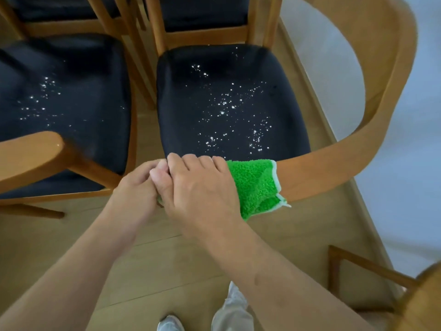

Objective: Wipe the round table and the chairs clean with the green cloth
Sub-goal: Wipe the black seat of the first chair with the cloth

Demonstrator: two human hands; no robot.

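Note:
A green cloth (257, 185) with a white edge lies over the curved wooden backrest (334, 168) of a chair just in front of me. My right hand (202, 185) lies flat on the cloth, fingers spread over the rail. My left hand (138, 185) is close against it on the left, its fingers curled round the cloth's hidden left end. The chair's black seat (229, 82) beyond the hands is sprinkled with several white crumbs. A second chair (62, 91) to the left has a black seat with fewer white crumbs.
Two more wooden chairs (205, 17) with black seats stand behind. A wooden piece of furniture (420, 302) shows at the bottom right. The floor (155, 259) is pale wood, and a white wall (405, 115) runs along the right. My shoes (169, 323) show below.

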